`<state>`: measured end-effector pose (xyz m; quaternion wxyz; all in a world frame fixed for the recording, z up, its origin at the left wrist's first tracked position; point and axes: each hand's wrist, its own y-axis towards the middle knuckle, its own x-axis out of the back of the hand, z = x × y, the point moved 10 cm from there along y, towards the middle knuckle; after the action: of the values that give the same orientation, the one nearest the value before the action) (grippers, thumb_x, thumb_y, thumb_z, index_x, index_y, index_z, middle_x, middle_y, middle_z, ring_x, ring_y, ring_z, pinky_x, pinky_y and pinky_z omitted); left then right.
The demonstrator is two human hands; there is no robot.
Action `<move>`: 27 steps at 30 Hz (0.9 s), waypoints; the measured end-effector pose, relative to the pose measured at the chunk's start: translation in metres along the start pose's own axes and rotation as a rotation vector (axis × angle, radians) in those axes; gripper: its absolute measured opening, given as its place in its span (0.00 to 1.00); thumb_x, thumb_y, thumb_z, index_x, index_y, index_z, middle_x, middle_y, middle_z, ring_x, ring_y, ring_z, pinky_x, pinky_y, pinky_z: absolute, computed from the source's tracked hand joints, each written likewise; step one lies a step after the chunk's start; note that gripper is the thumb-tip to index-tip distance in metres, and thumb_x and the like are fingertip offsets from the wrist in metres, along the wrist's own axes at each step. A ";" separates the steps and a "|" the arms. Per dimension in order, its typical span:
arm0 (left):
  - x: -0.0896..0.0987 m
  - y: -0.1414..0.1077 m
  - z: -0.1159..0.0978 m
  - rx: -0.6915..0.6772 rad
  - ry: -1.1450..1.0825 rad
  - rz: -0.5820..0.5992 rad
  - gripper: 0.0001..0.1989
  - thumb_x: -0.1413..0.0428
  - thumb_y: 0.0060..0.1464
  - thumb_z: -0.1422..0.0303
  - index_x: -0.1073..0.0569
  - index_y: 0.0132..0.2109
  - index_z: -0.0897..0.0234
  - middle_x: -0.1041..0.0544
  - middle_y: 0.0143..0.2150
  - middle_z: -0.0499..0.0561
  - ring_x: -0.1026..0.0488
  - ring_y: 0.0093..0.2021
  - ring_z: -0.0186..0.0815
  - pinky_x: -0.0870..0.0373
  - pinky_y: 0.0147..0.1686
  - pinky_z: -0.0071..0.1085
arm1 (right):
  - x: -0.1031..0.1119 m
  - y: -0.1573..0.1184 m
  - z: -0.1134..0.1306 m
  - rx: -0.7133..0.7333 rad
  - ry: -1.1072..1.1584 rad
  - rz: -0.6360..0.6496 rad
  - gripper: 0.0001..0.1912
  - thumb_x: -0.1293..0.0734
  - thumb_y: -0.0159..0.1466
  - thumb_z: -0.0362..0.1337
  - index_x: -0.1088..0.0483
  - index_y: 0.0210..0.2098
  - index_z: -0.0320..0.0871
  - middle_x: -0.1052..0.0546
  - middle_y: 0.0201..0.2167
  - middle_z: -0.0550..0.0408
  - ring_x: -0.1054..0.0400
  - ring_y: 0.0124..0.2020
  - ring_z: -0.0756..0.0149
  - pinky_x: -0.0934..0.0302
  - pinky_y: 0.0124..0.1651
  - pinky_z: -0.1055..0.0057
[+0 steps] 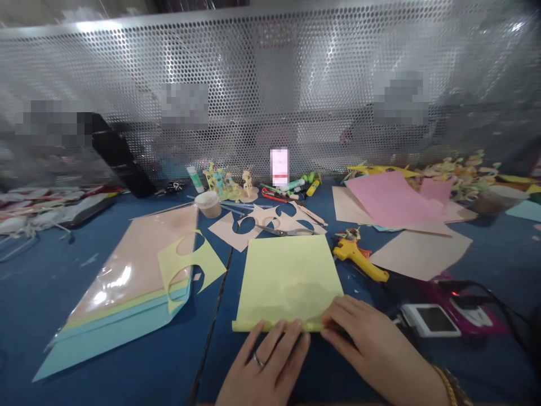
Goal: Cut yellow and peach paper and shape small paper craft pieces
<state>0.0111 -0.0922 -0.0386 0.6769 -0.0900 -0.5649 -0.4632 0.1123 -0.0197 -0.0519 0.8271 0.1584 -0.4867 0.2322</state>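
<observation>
A yellow-green paper sheet (291, 276) lies flat on the blue table, its near edge rolled into a narrow strip. My left hand (268, 363) rests on the middle of that rolled edge, with fingers stretched out and slightly apart and a ring on one finger. At the right end of the roll, my right hand (367, 338) has its fingers curled together on the paper edge. Scissors (281, 231) lie just beyond the sheet's far edge. Close to its right side is a yellow glue gun (361, 259).
Left are a plastic sleeve of coloured papers (139, 254) and a yellow cut-out (215, 268). Pink paper (393, 197), a white device (431, 320) and cables lie right. A cup (208, 204) and paper figures (230, 186) stand behind, before a perforated metal screen (236, 73).
</observation>
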 end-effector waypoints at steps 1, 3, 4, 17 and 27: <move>0.000 0.000 0.001 0.001 0.012 0.000 0.26 0.56 0.61 0.50 0.33 0.59 0.56 0.29 0.58 0.43 0.38 0.57 0.36 0.52 0.62 0.34 | 0.000 0.000 0.003 0.019 0.014 -0.008 0.05 0.39 0.66 0.33 0.32 0.34 0.45 0.28 0.33 0.55 0.33 0.37 0.61 0.39 0.40 0.63; -0.002 0.001 0.001 -0.002 0.031 0.012 0.25 0.57 0.62 0.50 0.33 0.59 0.56 0.30 0.59 0.43 0.37 0.57 0.36 0.46 0.59 0.30 | 0.002 0.001 0.008 0.063 0.025 -0.032 0.07 0.40 0.67 0.32 0.31 0.34 0.45 0.27 0.33 0.55 0.32 0.37 0.62 0.38 0.40 0.65; -0.002 0.001 0.001 -0.004 0.038 0.011 0.25 0.57 0.62 0.51 0.33 0.59 0.56 0.31 0.60 0.43 0.37 0.57 0.36 0.45 0.58 0.30 | 0.003 0.001 0.010 0.082 0.024 -0.047 0.08 0.41 0.67 0.32 0.31 0.33 0.45 0.27 0.32 0.54 0.31 0.36 0.63 0.38 0.40 0.67; -0.003 -0.005 0.002 0.010 0.045 -0.011 0.24 0.54 0.61 0.51 0.33 0.59 0.55 0.34 0.62 0.42 0.45 0.64 0.39 0.53 0.64 0.34 | -0.009 0.005 -0.001 -0.023 0.018 0.029 0.09 0.42 0.67 0.32 0.31 0.34 0.46 0.28 0.32 0.56 0.32 0.37 0.62 0.39 0.39 0.65; -0.007 -0.008 0.002 0.004 0.062 -0.002 0.24 0.55 0.61 0.52 0.34 0.60 0.54 0.33 0.61 0.40 0.42 0.61 0.37 0.51 0.63 0.33 | -0.007 0.003 -0.003 -0.038 0.047 0.043 0.09 0.41 0.67 0.31 0.31 0.34 0.46 0.28 0.33 0.57 0.32 0.37 0.63 0.39 0.39 0.66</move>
<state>0.0042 -0.0922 -0.0472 0.6939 -0.0735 -0.5445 -0.4654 0.1102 -0.0173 -0.0599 0.8360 0.1266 -0.4747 0.2445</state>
